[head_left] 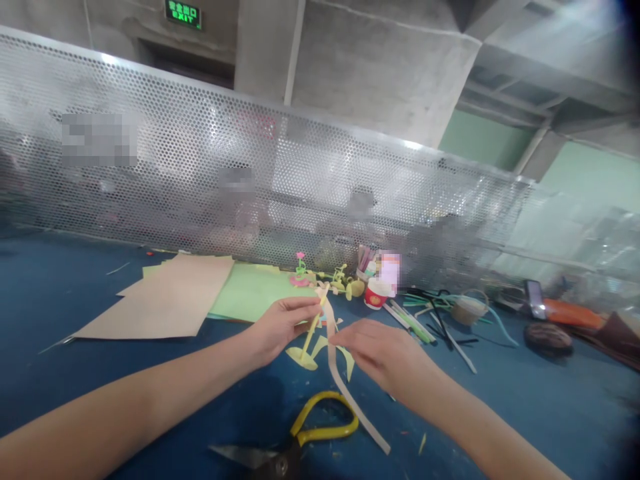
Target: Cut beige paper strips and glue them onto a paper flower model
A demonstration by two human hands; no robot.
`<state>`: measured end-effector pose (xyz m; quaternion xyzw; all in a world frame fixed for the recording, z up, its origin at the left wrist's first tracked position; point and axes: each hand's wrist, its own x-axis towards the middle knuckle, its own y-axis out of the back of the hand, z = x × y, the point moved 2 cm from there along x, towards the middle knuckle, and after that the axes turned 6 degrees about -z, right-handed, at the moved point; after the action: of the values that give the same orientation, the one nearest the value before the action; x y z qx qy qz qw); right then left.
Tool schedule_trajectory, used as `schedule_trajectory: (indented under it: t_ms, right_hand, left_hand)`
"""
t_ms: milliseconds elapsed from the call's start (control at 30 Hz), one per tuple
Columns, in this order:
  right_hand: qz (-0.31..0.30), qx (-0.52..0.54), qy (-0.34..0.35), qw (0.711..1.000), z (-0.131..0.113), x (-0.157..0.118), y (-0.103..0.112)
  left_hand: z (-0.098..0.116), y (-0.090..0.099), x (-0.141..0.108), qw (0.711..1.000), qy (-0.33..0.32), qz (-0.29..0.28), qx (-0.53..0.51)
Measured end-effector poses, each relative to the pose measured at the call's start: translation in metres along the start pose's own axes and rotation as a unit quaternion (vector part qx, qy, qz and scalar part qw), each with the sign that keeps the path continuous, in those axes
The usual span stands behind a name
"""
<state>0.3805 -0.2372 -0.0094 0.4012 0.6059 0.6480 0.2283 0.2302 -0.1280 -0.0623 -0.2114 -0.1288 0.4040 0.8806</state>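
A perforated metal screen (320, 193) stands along the far side of a blue table (165, 400), with concrete walls and a green exit sign (183, 13) behind it. Near the middle, the left hand (287, 327) holds the upper stem of a yellow paper stand (311, 333) between thumb and fingers; the stand leans, its round base lower and toward the person, though whether that base touches the table I cannot tell. The right hand (387, 350) has its fingertips drawn together on a pale paper strip (364, 419), which lies between the two hands. The strip's long axis runs from the top of the stem down toward the person, bending out to the right, so its loose end is nearer the right hand; whether its upper end is fixed to the stem is too small to tell. A curved yellow scrap (349, 362) is just behind the strip. Yellow-handled scissors (300, 438) lie in front, their handle loop close to the strip's left edge and blades pointing left. Beyond the hands, green paper (255, 290), a red cup (375, 297) and some pens (415, 323) bound the far side, so the easier room for moving seems to be toward the person and sideways.
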Motion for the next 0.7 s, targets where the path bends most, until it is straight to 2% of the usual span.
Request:
schedule_trajectory:
  t_ms: [133,233,333,467,700]
  right_hand:
    - [-0.010,-0.138,0.047,0.989,-0.007,0.001,0.001]
    - [0.030,-0.279,0.090,0.956,-0.010,0.001,0.001]
    - [0.080,-0.361,0.117,0.922,-0.011,0.000,0.004]
    - [0.113,-0.408,0.134,0.896,-0.003,-0.004,0.006]
    - [0.151,-0.405,0.152,0.889,0.013,-0.008,-0.001]
  left_hand:
    - [0.001,0.000,-0.002,1.000,0.000,-0.008,0.000]
    - [0.002,0.000,-0.005,1.000,0.005,-0.020,0.004]
    - [0.003,0.000,-0.007,0.999,0.012,-0.038,0.008]
    - [0.007,-0.001,-0.008,0.998,0.018,-0.056,0.003]
    - [0.009,-0.007,-0.012,0.995,0.042,-0.086,-0.011]
